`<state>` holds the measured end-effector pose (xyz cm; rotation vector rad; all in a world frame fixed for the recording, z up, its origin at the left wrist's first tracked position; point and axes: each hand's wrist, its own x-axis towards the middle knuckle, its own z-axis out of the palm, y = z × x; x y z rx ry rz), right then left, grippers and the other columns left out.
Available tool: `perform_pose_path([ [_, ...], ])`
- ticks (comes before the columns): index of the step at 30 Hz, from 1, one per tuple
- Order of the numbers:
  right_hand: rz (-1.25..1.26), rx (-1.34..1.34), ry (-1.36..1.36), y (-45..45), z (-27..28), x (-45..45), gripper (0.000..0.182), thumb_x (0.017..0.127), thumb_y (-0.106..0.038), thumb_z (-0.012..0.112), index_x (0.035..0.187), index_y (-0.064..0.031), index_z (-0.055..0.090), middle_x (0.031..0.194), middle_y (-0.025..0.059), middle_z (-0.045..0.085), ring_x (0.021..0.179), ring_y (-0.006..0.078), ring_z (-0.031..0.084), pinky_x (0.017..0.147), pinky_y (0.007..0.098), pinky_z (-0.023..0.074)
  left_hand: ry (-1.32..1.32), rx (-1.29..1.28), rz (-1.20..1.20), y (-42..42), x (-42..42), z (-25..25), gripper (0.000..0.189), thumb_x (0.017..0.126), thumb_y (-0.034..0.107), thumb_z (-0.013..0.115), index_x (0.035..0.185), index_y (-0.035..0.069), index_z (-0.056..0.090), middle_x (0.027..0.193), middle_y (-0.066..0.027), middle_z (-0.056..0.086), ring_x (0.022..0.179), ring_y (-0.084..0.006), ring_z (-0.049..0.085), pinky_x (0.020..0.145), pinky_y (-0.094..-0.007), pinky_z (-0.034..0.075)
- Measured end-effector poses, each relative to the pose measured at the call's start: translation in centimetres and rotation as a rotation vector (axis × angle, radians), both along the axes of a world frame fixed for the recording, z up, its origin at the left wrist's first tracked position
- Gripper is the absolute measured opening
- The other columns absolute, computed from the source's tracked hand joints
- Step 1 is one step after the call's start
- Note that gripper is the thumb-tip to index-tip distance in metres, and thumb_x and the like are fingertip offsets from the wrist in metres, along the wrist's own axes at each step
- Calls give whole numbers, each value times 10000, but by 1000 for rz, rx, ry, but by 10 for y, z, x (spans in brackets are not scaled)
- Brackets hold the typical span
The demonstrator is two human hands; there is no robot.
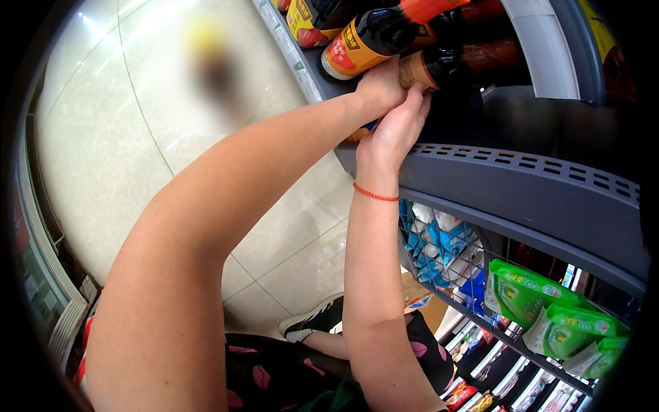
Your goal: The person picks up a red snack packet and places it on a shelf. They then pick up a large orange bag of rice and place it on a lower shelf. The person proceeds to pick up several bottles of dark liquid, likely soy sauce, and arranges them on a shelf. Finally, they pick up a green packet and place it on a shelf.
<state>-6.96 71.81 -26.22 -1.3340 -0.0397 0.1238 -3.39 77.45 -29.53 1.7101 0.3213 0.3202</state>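
Note:
My left hand (pixel 382 88) is at the base end of a dark glass sauce bottle (pixel 448 66) with a tan label; its fingers are partly hidden. Just below, my right hand (pixel 395 129), with a red cord bracelet on the wrist, cups the same base, fingertips on the label. The two hands touch or nearly touch. Close above them another dark sauce bottle (pixel 355 47), with an orange and red label and a red cap, stands on the shelf. Further dark bottles are behind, in shadow.
A grey shelf edge (pixel 515 177) with slots runs right of my hands. A wire rack below holds green packets (pixel 535 291) and blue-white bags (pixel 437 232). Price strips (pixel 296 56) line the shelf. Left lies tiled floor (pixel 170 103); a shoe (pixel 314 314) is below.

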Motion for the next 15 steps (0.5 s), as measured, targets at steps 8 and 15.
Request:
perform_pose_path([
  [8, -27, 25, 2, 3, 2, 2, 560, 988, -330, 400, 1430, -9, 277, 1399, 151, 408, 1244, 238, 453, 1048, 340, 348, 46, 48, 56, -3, 18, -8, 705, 770, 284, 683, 1345, 24, 370, 1262, -244, 532, 1198, -377, 502, 1011, -389, 414],
  [15, -40, -10, 0, 4, 0, 5, 558, 988, -317, 393, 1438, -12, 261, 1394, 156, 411, 1236, 243, 463, 1033, 342, 367, 60, -56, -12, -1, 19, -2, 730, 797, 232, 664, 1398, 51, 293, 1302, -274, 478, 1229, -400, 462, 1030, -419, 367],
])
